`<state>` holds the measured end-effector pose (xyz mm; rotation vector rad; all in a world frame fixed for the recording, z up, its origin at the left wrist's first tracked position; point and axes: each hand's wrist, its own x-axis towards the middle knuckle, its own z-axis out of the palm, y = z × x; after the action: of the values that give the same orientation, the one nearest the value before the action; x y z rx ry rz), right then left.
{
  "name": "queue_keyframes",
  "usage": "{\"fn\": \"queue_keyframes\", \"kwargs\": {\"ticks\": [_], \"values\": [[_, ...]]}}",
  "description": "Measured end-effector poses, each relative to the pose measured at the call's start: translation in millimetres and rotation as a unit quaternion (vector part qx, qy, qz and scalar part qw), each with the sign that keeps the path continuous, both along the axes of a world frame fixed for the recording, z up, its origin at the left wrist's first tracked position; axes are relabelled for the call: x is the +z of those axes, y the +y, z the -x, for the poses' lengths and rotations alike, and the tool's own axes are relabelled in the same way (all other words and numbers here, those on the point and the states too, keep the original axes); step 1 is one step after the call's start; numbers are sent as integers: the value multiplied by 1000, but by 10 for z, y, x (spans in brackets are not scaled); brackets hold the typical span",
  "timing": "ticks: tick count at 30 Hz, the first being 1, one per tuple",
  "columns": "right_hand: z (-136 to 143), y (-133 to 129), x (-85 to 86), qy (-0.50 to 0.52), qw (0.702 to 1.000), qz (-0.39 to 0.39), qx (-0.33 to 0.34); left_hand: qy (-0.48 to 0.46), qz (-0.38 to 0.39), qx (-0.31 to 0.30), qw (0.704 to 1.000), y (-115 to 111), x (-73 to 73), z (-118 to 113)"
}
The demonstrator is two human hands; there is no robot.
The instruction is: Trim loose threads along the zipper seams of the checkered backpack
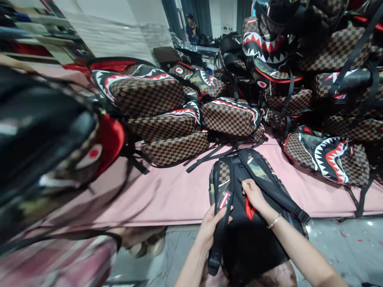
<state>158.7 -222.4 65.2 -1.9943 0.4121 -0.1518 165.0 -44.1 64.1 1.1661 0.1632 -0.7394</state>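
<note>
A black backpack (245, 243) with camouflage and checkered trim lies back side up, partly on the pink table edge and partly over my lap. My left hand (212, 223) is closed round its left shoulder strap, just below a small red and white label (224, 200). On the back panel, between the two straps, my right hand (253, 194) has its fingers pressed together near the top. Red fabric (249, 209) shows under that hand; whether the fingers hold it or the panel's edge, I cannot make out.
Checkered backpacks with shark-mouth prints, such as one on the right (329, 157), are piled along the pink table (179, 187). A large blurred backpack (38, 139) fills the left side. Beside it, pink clothing of a person (60, 259) shows. Another person (192, 30) is far back.
</note>
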Motion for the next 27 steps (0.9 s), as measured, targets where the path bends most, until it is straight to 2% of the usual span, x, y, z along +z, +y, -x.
{"fn": "queue_keyframes", "kwargs": {"ticks": [4,7,10,16,22,27], "values": [[344,17,-20,-56,997,-56,1,12,44,12,999,8,34,-29],[454,66,52,-55,996,-65,-14,19,64,4,998,-10,64,-49],[445,114,155,-51,998,-40,-20,20,63,-9,998,-29,75,-61],[350,167,272,-79,996,2,34,27,29,-15,999,-45,107,-59],[248,122,255,-114,987,67,87,17,18,-6,1000,-46,166,-31],[199,67,184,-91,992,41,74,6,12,-19,1000,-24,163,-37]]}}
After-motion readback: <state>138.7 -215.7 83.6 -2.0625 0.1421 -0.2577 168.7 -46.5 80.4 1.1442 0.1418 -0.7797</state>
